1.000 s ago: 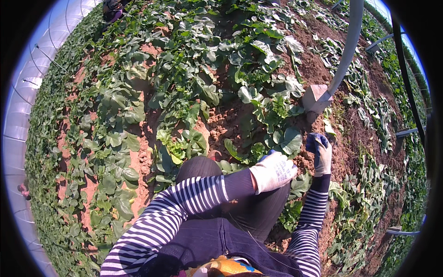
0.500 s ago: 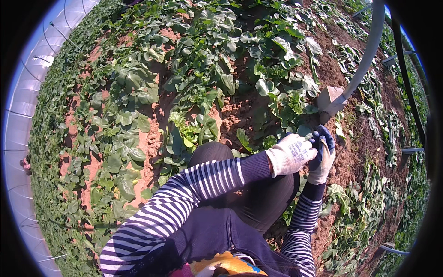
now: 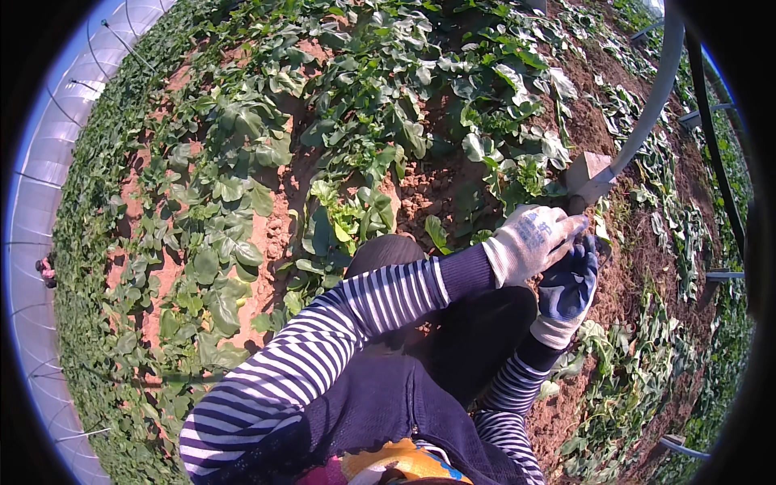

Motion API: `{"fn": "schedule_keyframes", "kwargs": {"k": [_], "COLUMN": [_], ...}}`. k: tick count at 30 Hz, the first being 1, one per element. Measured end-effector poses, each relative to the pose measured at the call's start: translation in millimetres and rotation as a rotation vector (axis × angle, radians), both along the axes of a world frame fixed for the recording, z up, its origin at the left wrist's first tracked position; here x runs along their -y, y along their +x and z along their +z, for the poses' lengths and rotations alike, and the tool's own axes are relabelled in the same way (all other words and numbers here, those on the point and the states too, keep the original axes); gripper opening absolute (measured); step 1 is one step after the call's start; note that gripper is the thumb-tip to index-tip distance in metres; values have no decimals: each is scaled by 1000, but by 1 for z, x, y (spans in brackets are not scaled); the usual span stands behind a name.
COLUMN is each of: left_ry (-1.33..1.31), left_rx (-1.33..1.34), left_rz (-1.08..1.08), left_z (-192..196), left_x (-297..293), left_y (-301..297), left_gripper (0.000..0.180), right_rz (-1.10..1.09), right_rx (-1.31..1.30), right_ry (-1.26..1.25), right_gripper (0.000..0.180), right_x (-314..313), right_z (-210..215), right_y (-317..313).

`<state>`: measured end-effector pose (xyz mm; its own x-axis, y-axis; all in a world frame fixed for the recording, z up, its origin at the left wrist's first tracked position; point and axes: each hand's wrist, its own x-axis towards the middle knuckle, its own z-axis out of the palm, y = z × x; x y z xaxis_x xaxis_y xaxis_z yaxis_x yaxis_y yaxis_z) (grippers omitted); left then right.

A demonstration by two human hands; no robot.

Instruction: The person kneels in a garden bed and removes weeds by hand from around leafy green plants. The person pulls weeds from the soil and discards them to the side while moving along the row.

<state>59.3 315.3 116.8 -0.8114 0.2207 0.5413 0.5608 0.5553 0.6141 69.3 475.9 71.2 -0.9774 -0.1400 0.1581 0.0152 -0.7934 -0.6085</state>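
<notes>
Both my hands wear white knit gloves with dark blue coated palms. My left hand point(image 3: 533, 244) reaches across to the right, its back up and its fingers bent and pressed together at the tips. Just beneath and beside it, my right hand point(image 3: 568, 291) has its blue palm turned up and its fingers curled toward the left fingertips. Anything between the fingers is too small or hidden to make out. Close beyond them are leafy green plants point(image 3: 525, 179) and the foot of a grey pipe point(image 3: 596, 187) by a pale block point(image 3: 584, 168).
Rows of broad-leaved plants point(image 3: 230, 259) with reddish soil point(image 3: 279, 230) between them spread to the left. On the right lie wilted leaves point(image 3: 630, 356) over brown soil. The curved grey pipe rises on the right, near a dark post point(image 3: 711, 145). A plastic-covered tunnel point(image 3: 36, 218) borders the left.
My right hand has turned so that more of its blue palm shows, and sits slightly lower. My left hand has shifted a little right and up, its fingers now over the right fingertips.
</notes>
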Motion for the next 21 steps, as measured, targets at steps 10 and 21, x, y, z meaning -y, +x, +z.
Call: {"fn": "schedule_keyframes", "kwargs": {"k": [10, 21], "left_ry": [416, 414], "left_rx": [167, 72], "left_rz": [-99, -82], "left_z": [5, 10], "left_x": [-1, -17], "left_y": [-6, 8], "left_gripper": [32, 34], "right_rz": [145, -343], "right_rx": [109, 14], "right_ry": [-454, 718], "right_gripper": [43, 67], "right_x": [31, 49], "right_z": [18, -31], "right_y": [31, 57]}}
